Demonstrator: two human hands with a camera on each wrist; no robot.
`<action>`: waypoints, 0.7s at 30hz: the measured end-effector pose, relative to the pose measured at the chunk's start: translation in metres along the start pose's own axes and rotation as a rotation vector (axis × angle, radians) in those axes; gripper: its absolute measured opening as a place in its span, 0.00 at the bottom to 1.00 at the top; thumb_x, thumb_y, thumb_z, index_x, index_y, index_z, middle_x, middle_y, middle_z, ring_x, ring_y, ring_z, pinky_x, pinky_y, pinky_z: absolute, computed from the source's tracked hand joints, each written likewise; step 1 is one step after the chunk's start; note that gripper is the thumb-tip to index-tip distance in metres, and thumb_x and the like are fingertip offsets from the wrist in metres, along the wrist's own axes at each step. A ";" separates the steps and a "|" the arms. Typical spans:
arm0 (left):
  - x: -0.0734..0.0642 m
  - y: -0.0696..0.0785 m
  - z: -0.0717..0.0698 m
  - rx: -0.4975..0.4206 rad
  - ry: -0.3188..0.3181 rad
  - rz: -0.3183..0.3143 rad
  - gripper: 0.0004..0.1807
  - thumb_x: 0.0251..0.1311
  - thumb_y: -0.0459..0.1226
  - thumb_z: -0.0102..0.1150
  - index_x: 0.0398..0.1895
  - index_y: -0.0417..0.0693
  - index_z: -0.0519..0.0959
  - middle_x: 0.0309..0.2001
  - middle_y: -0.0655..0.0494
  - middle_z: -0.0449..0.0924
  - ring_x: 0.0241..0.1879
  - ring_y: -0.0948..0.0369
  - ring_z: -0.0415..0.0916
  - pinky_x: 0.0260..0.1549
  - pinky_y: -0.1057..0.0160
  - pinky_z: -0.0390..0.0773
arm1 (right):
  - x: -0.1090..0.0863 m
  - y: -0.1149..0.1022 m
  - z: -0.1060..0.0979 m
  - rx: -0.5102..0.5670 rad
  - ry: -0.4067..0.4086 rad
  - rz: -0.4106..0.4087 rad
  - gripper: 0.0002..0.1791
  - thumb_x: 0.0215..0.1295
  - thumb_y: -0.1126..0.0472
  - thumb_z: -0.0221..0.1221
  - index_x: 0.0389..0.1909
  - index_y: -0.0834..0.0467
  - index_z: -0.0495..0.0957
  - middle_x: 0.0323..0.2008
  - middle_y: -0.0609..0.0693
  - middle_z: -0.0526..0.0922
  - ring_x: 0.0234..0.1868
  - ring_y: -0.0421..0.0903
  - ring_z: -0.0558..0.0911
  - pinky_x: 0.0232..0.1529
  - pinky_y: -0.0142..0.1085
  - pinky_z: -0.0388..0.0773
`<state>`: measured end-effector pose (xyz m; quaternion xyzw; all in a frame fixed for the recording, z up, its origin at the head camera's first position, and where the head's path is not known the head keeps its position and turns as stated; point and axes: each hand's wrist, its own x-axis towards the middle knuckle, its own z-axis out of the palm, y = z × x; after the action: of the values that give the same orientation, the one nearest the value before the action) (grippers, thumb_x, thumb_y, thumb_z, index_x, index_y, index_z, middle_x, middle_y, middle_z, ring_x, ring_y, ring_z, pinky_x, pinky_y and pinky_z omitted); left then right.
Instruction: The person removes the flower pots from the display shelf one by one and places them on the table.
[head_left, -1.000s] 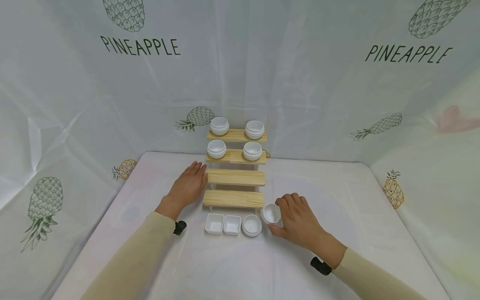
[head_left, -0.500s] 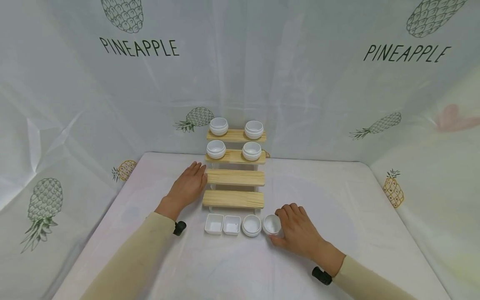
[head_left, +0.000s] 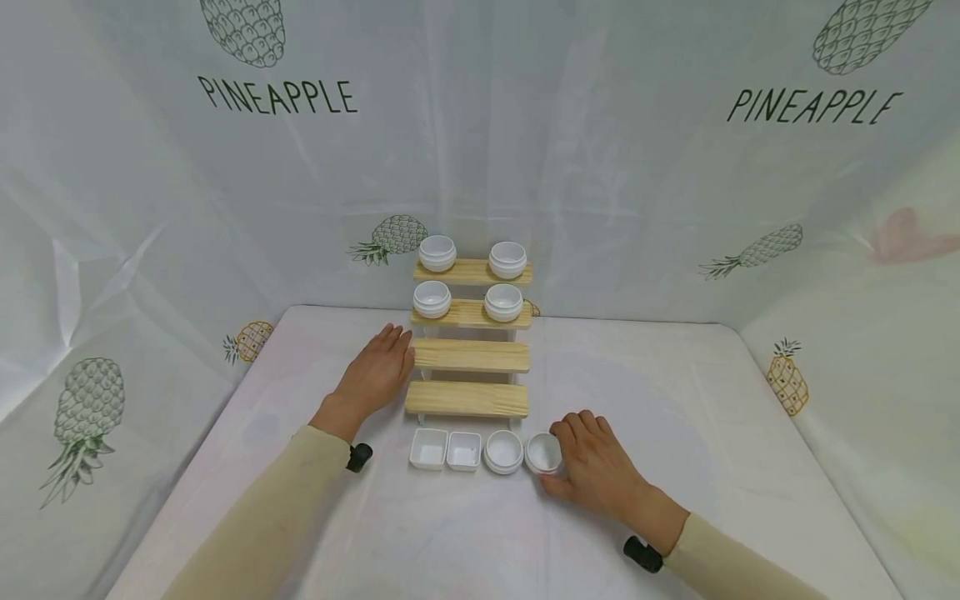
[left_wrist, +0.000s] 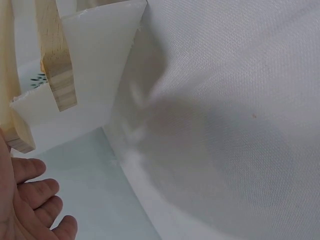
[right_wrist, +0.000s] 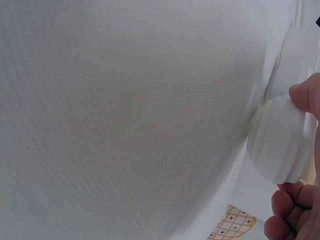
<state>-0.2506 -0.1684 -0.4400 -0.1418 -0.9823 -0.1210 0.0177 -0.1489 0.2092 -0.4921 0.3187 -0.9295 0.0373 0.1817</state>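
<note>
1. Nearest you, the beige left sleeve (head_left: 277,500) and right sleeve (head_left: 738,558) reach in over the white desk (head_left: 450,542); a small black device (head_left: 642,554) sits below your right wrist and another black device (head_left: 360,457) below your left.
2. Your right hand (head_left: 596,458) is clamped on a round white cup (head_left: 543,454), thumb on the near side and fingers on the far side. The cup is upright on the desk, at the right end of a short row.
3. Just left of it in that row stand a second round cup (head_left: 504,452), a small square dish (head_left: 464,451) and a larger square dish (head_left: 429,449), all white and mouth up.
4. Behind the row rises a stepped stand, its lowest board (head_left: 467,400) and second board (head_left: 471,355) bare pale wood.
5. Your left hand (head_left: 372,375) lies along the stand's left side, fingers apart from the thumb's side and gripping nothing; the left wrist view shows it right at a board's end, though you cannot tell whether it presses.
6. Farther up, the third board (head_left: 468,313) carries two round white cups, one left (head_left: 432,300), one right (head_left: 504,302).
7. The top board (head_left: 472,271) carries two more, likewise spaced.
8. Behind everything hangs a pale cloth (head_left: 600,167) printed with pineapples.
</note>
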 end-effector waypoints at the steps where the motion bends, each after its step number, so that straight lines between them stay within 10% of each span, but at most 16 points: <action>1: 0.000 0.000 0.000 -0.002 0.000 -0.001 0.33 0.87 0.48 0.30 0.80 0.33 0.62 0.81 0.35 0.59 0.83 0.42 0.50 0.83 0.44 0.53 | 0.000 0.000 0.000 0.000 0.001 0.000 0.35 0.52 0.35 0.73 0.46 0.59 0.78 0.39 0.51 0.78 0.42 0.52 0.75 0.41 0.41 0.71; 21: 0.000 0.000 0.001 -0.015 -0.013 -0.011 0.33 0.87 0.48 0.29 0.81 0.34 0.61 0.81 0.36 0.57 0.84 0.42 0.49 0.83 0.45 0.51 | -0.003 0.000 0.003 -0.018 -0.027 0.013 0.36 0.55 0.32 0.71 0.46 0.59 0.78 0.38 0.51 0.78 0.41 0.52 0.74 0.42 0.40 0.71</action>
<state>-0.2505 -0.1687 -0.4408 -0.1374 -0.9822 -0.1277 0.0096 -0.1478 0.2102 -0.4956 0.3114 -0.9343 0.0255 0.1716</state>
